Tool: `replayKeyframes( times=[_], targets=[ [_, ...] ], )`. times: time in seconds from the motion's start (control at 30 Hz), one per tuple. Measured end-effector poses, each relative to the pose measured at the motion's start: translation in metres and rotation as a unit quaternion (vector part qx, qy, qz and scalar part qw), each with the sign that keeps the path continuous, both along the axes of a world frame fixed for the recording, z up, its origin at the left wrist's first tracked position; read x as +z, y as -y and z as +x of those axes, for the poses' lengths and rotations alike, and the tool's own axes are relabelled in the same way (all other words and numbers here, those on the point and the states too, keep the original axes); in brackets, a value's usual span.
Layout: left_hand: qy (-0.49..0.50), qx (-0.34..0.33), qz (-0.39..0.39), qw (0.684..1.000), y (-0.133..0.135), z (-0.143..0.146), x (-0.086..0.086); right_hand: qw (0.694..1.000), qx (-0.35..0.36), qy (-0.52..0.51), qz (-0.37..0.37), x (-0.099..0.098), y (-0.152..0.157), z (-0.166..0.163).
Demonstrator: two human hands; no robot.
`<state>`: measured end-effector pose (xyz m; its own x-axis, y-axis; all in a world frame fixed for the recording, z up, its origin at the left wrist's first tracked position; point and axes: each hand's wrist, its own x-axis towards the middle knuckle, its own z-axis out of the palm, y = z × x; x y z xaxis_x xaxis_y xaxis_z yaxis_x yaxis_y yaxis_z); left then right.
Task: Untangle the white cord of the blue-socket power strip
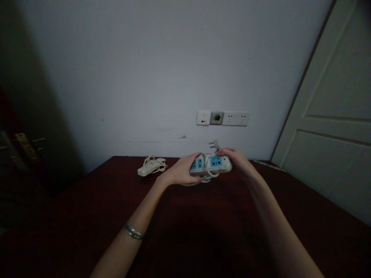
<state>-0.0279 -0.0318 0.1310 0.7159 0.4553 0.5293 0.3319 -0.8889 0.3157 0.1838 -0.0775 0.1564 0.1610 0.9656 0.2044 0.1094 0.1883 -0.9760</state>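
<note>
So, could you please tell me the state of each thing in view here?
White power strip with blue sockets: held off the table, cord wrapped round it, plug free.
Left hand: gripping its left end.
Right hand: gripping its right end.
Cream power strip: lying on the dark red table, cord bundled.
White door: cannot tell.

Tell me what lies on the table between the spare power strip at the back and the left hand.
Nothing: in the head view, only bare dark table separates the spare power strip from the left hand.
</note>
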Motion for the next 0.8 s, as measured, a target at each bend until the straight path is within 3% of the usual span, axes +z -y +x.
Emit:
replayKeyframes(
  times=[0.17,0.3,0.43,0.6,0.8],
  targets=[
    [0.025,0.008,-0.06,0.998,-0.01,0.002,-0.011,0.998,0.043,-0.033,-0.019,-0.007,-0.004,-0.009],
    [0.106,-0.028,-0.155,0.982,-0.025,-0.002,-0.02,0.985,0.095,-0.137,-0.048,-0.008,-0.007,-0.008],
    [0.193,-0.027,-0.206,0.959,-0.033,0.002,-0.028,0.978,0.094,-0.178,-0.05,-0.007,-0.008,-0.008],
    [0.268,-0.002,-0.22,0.938,-0.034,0.009,-0.032,0.977,0.103,-0.176,-0.062,-0.007,-0.007,-0.015],
    [0.264,0.088,-0.125,0.952,-0.034,0.009,-0.035,0.978,0.134,-0.147,-0.067,-0.013,-0.007,-0.03]
  ],
)
